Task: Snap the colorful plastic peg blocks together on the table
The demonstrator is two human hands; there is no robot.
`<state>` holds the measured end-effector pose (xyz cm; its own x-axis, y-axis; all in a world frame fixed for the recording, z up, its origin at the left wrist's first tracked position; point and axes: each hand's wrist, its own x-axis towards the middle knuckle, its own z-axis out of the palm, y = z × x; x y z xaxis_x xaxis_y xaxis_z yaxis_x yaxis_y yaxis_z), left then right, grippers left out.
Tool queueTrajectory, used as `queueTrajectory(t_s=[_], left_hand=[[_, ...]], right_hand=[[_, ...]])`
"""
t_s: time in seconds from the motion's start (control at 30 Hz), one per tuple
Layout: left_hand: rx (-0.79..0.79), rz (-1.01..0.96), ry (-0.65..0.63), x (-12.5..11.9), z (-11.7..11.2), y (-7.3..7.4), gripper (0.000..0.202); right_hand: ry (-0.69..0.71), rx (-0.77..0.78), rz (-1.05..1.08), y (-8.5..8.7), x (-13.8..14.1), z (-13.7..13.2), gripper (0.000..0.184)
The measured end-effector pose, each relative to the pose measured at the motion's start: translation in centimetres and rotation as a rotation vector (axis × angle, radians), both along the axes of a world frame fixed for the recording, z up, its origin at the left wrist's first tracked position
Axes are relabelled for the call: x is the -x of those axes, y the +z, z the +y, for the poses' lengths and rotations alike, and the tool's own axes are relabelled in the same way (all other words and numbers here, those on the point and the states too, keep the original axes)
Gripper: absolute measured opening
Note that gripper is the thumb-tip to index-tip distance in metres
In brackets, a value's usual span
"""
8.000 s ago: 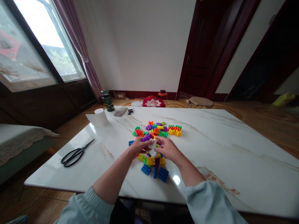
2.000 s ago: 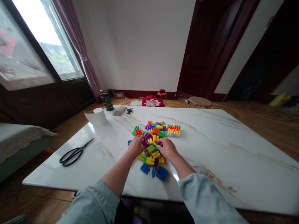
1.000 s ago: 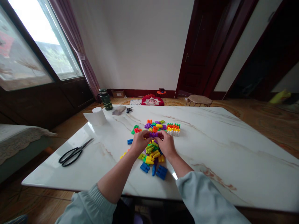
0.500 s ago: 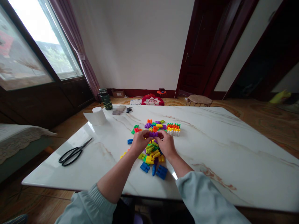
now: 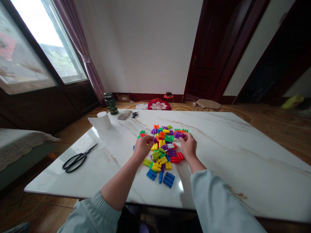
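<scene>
A pile of small coloured plastic blocks [image 5: 163, 152] lies in the middle of the white marble table [image 5: 233, 152]. My left hand [image 5: 142, 147] rests at the pile's left side, fingers curled over red and orange pieces. My right hand [image 5: 188, 145] is at the pile's far right, fingers pinched on purple blocks [image 5: 178, 134] against a stacked row of joined blocks. A few blue blocks [image 5: 168, 180] lie nearest me.
Black scissors [image 5: 79, 158] lie on the table's left part. A paper roll [image 5: 103, 120], a dark green flask [image 5: 111, 104] and keys [image 5: 134, 114] stand at the far left corner. A stool [image 5: 208, 104] and a red cushion [image 5: 159, 105] are on the floor beyond.
Both hands held purple blocks together above the pile; now my right hand has carried them to the stacked row at the far right, and my left hand has dropped to the pile.
</scene>
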<state>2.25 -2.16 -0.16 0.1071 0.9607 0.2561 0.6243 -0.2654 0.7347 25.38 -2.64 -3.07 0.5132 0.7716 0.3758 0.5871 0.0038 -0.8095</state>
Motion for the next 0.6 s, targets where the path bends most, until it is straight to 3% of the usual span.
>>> queueTrajectory(t_s=[0.13,0.37,0.47,0.6], left_hand=[[0.035,0.071,0.066,0.6,0.5,-0.5,0.019],[0.091,0.182,0.125,0.7,0.8,-1.1,0.023],[0.065,0.217,0.085,0.6,1.0,-1.8,0.031],[-0.026,0.350,-0.064,0.2,1.5,-3.3,0.048]], right_hand=[[-0.076,0.204,-0.093,-2.3,-3.0,0.2,0.025],[-0.035,0.324,-0.216,-3.5,-2.7,0.4,0.024],[-0.036,0.350,-0.239,-3.6,-2.6,0.5,0.024],[-0.026,0.349,-0.252,-4.0,-2.8,0.5,0.026]])
